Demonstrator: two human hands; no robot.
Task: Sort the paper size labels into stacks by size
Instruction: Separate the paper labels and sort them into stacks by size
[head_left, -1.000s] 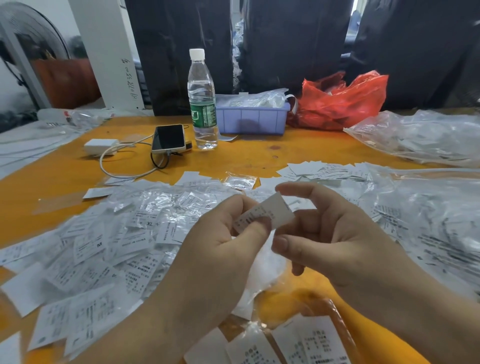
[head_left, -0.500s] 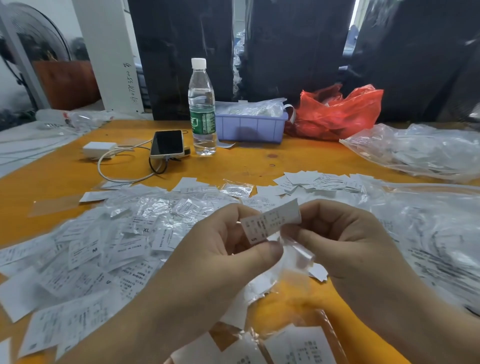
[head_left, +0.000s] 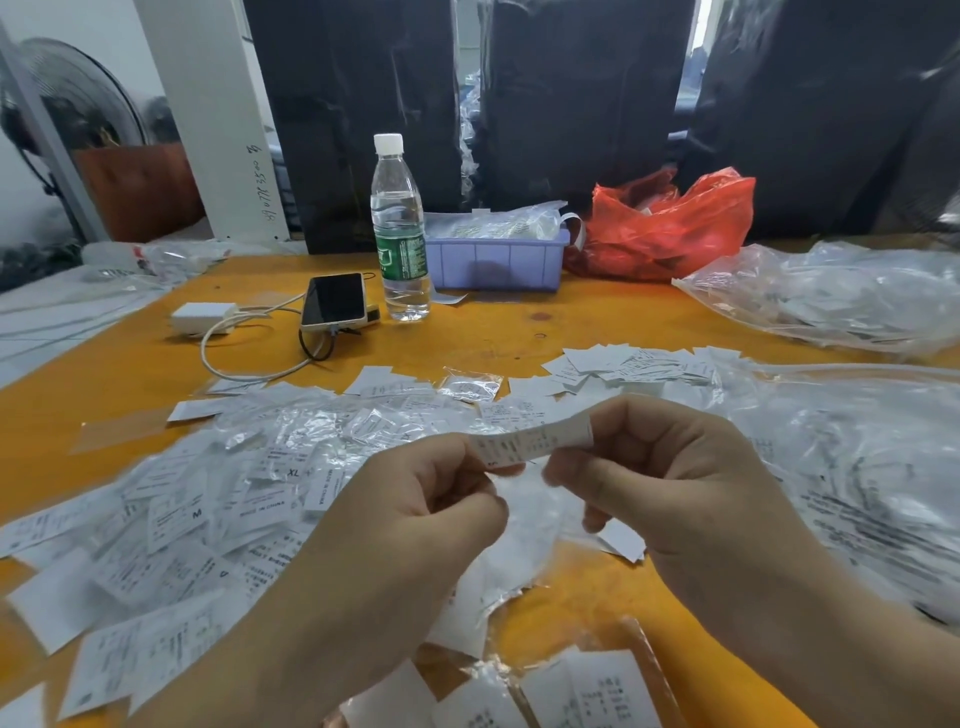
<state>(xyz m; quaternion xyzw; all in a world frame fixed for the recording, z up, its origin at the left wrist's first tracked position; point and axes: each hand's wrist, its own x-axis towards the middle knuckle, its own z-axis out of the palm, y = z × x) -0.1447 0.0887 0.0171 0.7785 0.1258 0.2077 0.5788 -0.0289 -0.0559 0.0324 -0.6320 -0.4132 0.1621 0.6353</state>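
Label (head_left: 530, 441) | pulled flat from its earlier tilt, your left hand (head_left: 431, 499) and right hand (head_left: 670, 467) pinching its ends | held above the loose pile (head_left: 208, 499) | readable (unsorted).

- orange wooden table (head_left: 519, 332) fills the foreground
- black plastic-wrapped bundles (head_left: 571, 104) stand along its far edge
- white pillar (head_left: 208, 119) far left, handwritten digits on it
- standing fan (head_left: 78, 104) at far left
- daylight through gap (head_left: 691, 47) between the bundles, far right
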